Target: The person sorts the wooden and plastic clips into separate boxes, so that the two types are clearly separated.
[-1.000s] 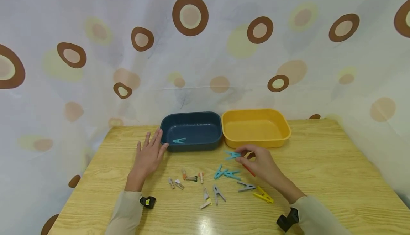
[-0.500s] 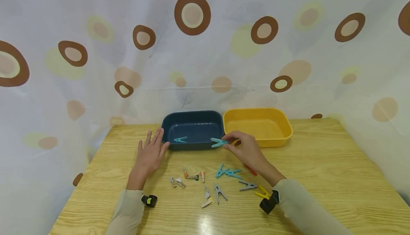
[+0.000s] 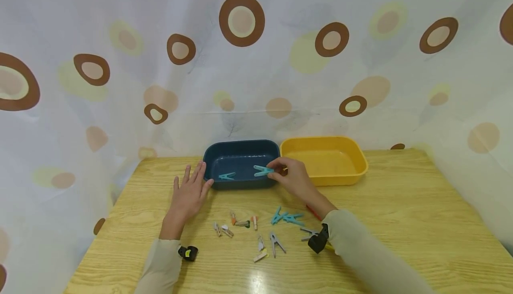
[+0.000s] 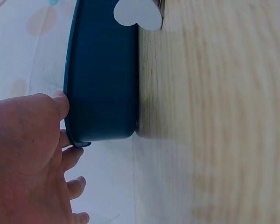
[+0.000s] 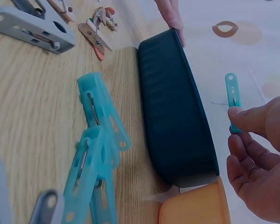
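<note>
Between thumb and fingers, my right hand [image 3: 294, 176] pinches a teal plastic clothespin [image 3: 262, 170] over the right part of the dark blue bin [image 3: 242, 183]. In the right wrist view this clothespin [image 5: 232, 91] is above the bin's rim. My left hand [image 3: 189, 196] rests with spread fingers against the bin's left end; the left wrist view has its thumb on the rim [image 4: 67, 60]. Another teal clothespin [image 3: 227, 176] lies inside the bin. Two more teal clothespins [image 5: 95, 149] lie together on the table in front of it.
A yellow bin [image 3: 340, 180] stands right of the blue one. Small wooden clothespins [image 3: 242, 223] and grey clothespins [image 3: 276, 242] lie on the table [image 3: 160, 276]. A red piece [image 3: 312, 212] and a yellow clothespin [image 3: 329, 246] are partly hidden by my right arm. A patterned curtain [image 3: 256, 75] hangs behind.
My right hand has carried the teal clothespin from above the table, left and away from me, to over the blue bin. My left hand stays at the bin's end.
</note>
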A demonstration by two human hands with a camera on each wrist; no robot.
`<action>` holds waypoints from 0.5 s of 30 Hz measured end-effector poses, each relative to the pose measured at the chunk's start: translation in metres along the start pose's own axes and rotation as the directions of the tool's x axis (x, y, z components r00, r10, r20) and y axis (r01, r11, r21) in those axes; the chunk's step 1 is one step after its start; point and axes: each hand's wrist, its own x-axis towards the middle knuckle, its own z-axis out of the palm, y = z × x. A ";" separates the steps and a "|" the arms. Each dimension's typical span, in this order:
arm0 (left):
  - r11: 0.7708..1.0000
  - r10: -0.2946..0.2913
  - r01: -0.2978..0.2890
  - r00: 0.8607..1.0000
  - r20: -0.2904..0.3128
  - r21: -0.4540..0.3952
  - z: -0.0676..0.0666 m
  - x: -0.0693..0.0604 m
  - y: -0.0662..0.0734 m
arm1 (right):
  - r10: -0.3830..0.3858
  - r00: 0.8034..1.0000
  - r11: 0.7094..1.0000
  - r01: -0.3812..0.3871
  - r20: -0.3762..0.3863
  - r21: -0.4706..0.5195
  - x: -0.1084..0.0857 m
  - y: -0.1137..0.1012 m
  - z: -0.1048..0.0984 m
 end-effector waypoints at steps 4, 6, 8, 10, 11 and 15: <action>1.000 0.002 -0.002 1.000 -0.006 0.005 0.002 0.000 -0.001 | 0.018 1.000 1.000 -0.018 0.015 -0.016 0.005 -0.001 0.007; 1.000 0.003 -0.003 1.000 -0.011 0.008 0.003 0.000 -0.001 | 0.022 1.000 0.999 -0.021 0.019 -0.032 0.008 0.000 0.011; 1.000 0.005 -0.005 1.000 -0.015 0.007 0.003 0.000 -0.001 | 0.017 1.000 0.999 -0.016 0.021 -0.050 0.011 0.001 0.015; 1.000 0.007 -0.007 1.000 -0.018 0.004 0.004 0.000 -0.001 | 0.015 1.000 0.998 -0.014 0.019 -0.057 0.014 0.002 0.018; 1.000 0.009 -0.009 1.000 -0.020 0.002 0.004 0.000 -0.001 | 0.015 1.000 0.998 -0.013 0.018 -0.061 0.016 0.003 0.020; 1.000 0.011 -0.011 1.000 -0.028 0.005 0.005 0.000 -0.002 | 0.021 1.000 0.997 -0.019 0.023 -0.070 0.022 0.005 0.028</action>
